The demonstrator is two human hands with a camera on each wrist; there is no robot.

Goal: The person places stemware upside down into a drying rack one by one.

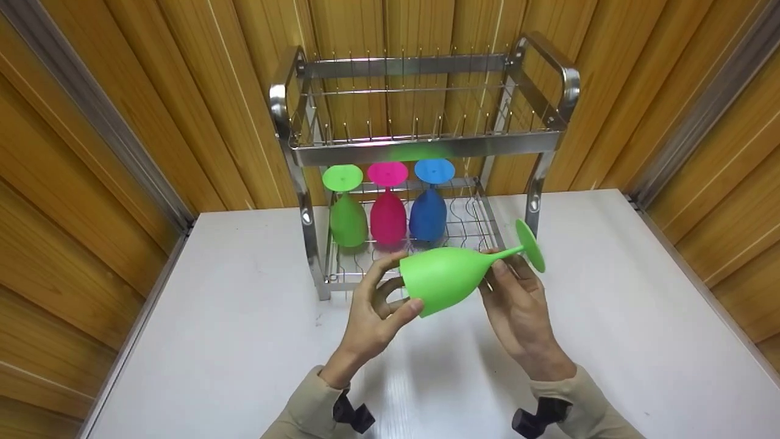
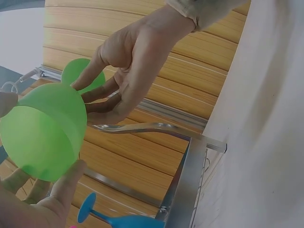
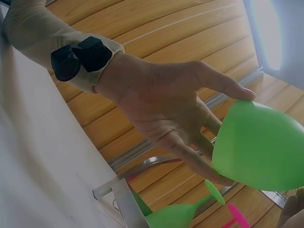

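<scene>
A bright green plastic goblet [image 1: 448, 277] lies tilted on its side in the air, in front of the rack. My left hand [image 1: 368, 314] grips its bowl near the rim, thumb on the near side and fingers at the far side. At the other end, my right hand [image 1: 518, 311] pinches the stem where it joins the bowl, and the round foot points up to the right. In the left wrist view the goblet's open mouth [image 2: 35, 142] faces the camera, with the right hand [image 2: 135, 61] above. The right wrist view shows the left hand [image 3: 156, 104] against the bowl [image 3: 261, 147].
Behind the hands stands a two-tier metal dish rack [image 1: 426, 149]. On its lower shelf, a green goblet [image 1: 348, 222], a pink goblet [image 1: 388, 219] and a blue goblet [image 1: 429, 216] stand upside down in a row. The white table [image 1: 244, 341] meets wood-slat walls [image 1: 73, 201].
</scene>
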